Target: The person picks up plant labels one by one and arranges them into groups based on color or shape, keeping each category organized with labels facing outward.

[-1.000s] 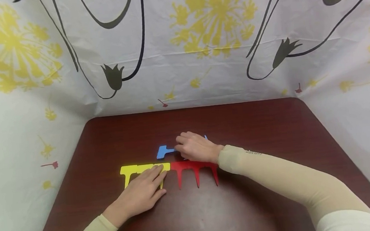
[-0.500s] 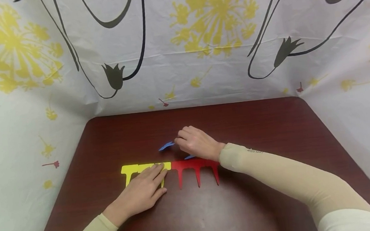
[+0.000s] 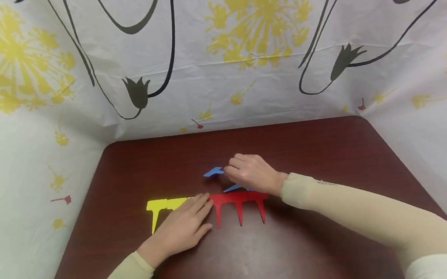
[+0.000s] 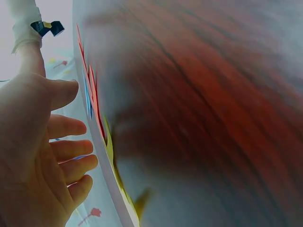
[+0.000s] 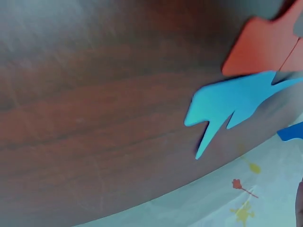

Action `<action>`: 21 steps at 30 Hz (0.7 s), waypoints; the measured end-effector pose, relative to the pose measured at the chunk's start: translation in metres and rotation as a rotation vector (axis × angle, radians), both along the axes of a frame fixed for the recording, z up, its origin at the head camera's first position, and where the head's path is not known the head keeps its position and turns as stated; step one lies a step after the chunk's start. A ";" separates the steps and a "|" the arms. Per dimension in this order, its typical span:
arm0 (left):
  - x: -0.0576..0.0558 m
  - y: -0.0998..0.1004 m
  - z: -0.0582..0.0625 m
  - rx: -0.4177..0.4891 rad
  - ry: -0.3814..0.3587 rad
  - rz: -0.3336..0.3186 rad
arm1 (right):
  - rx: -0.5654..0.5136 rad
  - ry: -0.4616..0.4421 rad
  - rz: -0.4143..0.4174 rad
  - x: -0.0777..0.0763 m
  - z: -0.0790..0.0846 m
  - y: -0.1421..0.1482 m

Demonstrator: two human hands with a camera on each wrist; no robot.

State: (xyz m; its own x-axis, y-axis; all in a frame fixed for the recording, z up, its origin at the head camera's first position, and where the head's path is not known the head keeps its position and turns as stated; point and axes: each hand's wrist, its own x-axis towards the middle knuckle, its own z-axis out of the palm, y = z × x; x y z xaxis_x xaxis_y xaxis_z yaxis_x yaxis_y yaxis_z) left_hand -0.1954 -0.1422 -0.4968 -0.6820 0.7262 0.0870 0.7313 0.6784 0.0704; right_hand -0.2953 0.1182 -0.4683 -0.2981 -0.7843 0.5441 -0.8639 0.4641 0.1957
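Observation:
Yellow T-shaped plant labels (image 3: 157, 205) and red T-shaped plant labels (image 3: 232, 197) lie end to end in one row, stems toward the person. My left hand (image 3: 185, 227) rests with extended fingers over the place where yellow meets red, hiding part of the yellow ones. Beyond the row, my right hand (image 3: 252, 173) pinches a blue T-shaped plant label (image 3: 213, 172), raised off the table; its fingertips are mostly hidden. Other blue labels (image 5: 232, 101) lie overlapping on the table beside the red ones in the right wrist view, partly under the right hand in the head view.
The dark red-brown table (image 3: 308, 145) has rounded far corners. A white cloth (image 3: 203, 88) with yellow flowers and dark stems hangs behind it and along both sides. A dark strap piece (image 4: 47, 27) shows at a sleeve in the left wrist view.
My right hand has lifted a blue label from the table, then moved right with it. My left hand has slid right along the row, from the yellow labels to the red end.

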 end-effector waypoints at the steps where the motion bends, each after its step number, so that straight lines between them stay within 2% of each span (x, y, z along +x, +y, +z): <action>1: 0.000 0.002 0.000 -0.002 0.002 -0.005 | 0.004 -0.008 -0.006 0.003 0.000 0.004; 4: -0.002 0.008 -0.002 -0.013 0.011 -0.013 | 0.004 -0.025 -0.026 0.010 -0.002 0.015; 11: -0.007 0.018 -0.002 -0.014 0.013 -0.013 | -0.026 -0.003 -0.059 0.018 -0.003 0.036; 21: -0.015 0.026 0.002 -0.031 -0.002 -0.004 | 0.041 -0.062 -0.098 0.035 -0.011 0.063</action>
